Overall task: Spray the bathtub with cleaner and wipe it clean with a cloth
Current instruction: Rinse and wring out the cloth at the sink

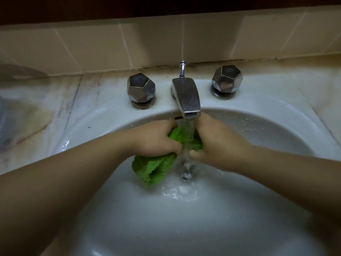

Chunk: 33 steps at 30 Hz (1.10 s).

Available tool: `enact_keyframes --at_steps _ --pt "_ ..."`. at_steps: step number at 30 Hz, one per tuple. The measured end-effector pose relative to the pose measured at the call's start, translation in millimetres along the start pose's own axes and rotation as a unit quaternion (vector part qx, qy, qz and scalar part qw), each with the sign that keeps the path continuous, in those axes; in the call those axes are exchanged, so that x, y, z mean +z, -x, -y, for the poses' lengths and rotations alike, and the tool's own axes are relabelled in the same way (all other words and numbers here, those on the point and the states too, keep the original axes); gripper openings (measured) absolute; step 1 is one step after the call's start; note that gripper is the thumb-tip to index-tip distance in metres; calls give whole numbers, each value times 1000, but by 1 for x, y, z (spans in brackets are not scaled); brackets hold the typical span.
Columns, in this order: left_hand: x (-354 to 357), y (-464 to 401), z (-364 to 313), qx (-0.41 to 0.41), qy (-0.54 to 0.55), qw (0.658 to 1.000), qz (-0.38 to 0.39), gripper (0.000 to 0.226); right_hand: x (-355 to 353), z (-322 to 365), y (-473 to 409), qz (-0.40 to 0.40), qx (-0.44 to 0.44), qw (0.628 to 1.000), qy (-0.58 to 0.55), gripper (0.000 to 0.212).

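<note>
Both forearms come in from the near edge, one from 7 o'clock, one from 4 o'clock, and meet over the middle of the white basin.

My left hand has its fingers curled round the green cloth, thumb clamped on the upper bunch. A fold of the cloth hangs below that hand, toward 6 o'clock, above the basin floor; I cannot tell whether it touches the porcelain.

My right hand grips the other end of the same cloth, fingers wrapped over it, thumb tip showing at its near side. The hands sit just beside each other, the cloth bunched between them.

Water falls in a stream between the two hands, onto the cloth, and splashes at the drain just below, at 6 o'clock from the spout.

Directly beyond the hands, at 12 o'clock: chrome spout, running. Behind it an upright chrome pull rod. Faceted chrome knob at 10 o'clock of the spout, a matching one at 2 o'clock. Droplets bead the basin wall toward 2 o'clock.

Stained marble counter surrounds the basin. Farthest out, beige wall tiles with dark grime along the joint where they meet the counter. Light is dim.
</note>
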<state>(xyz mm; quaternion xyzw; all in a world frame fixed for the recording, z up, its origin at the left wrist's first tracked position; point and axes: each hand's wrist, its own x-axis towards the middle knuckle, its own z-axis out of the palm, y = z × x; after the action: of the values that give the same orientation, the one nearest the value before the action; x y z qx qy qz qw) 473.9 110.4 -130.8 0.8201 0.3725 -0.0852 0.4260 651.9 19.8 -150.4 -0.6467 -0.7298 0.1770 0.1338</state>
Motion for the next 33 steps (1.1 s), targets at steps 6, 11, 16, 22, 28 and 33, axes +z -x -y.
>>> enact_keyframes --at_steps 6,11,16,22,28,33 --pt "-1 4 -3 -33 164 976 137 27 19 -6 13 -38 -119 975 185 84" --pt "1 5 -6 -35 -40 996 72 38 -3 -6 7 77 -47 989 118 35" --pt "5 8 -7 -8 -192 981 -16 25 -3 -6 -4 132 62 987 -60 14" --pt "10 -2 -5 116 -329 920 -178 25 -13 -12 -10 219 134 918 -302 15" --pt "27 -8 9 276 -353 837 -316 33 -11 -27 -8 388 225 745 -494 20" --pt "25 1 0 42 -121 969 -214 44 -13 -28 -1 341 178 806 -450 18"
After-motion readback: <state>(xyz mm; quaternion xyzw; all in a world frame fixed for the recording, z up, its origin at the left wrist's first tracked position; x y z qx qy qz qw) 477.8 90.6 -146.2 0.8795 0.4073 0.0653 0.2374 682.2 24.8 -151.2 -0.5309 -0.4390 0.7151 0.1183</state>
